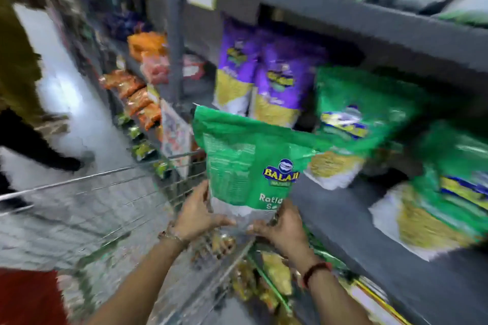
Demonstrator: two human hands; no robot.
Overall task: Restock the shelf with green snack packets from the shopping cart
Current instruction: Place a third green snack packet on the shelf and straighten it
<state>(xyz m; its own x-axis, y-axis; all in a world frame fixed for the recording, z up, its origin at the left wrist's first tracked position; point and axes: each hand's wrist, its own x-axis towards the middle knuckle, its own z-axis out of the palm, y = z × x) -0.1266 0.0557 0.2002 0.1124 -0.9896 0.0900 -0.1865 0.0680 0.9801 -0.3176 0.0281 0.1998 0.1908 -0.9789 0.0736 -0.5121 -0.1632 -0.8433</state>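
Blurry head view. Both hands hold one green packet (248, 163) upright by its bottom edge, above the cart (111, 208) and just in front of the shelf (340, 208). Left hand (196, 215) grips the lower left corner, fingers (224, 220) clamped on the clear bottom of the packet. Right hand (284, 224) grips the lower right corner, fingers (257, 228) wrapped on the same edge. Packet shows a blue-yellow logo and white text; top leans toward the shelf. More green packets in the cart (274, 272) lie below the wrists, details smeared. On the shelf: two purple packets (266, 71) standing at back, and green shelf packets (353, 113) to their right, tilted, with another (443, 187) farther right. Orange packets (140, 97) sit on shelves down the aisle. A second person's leg (34, 145) is at far left on the floor (79, 103).
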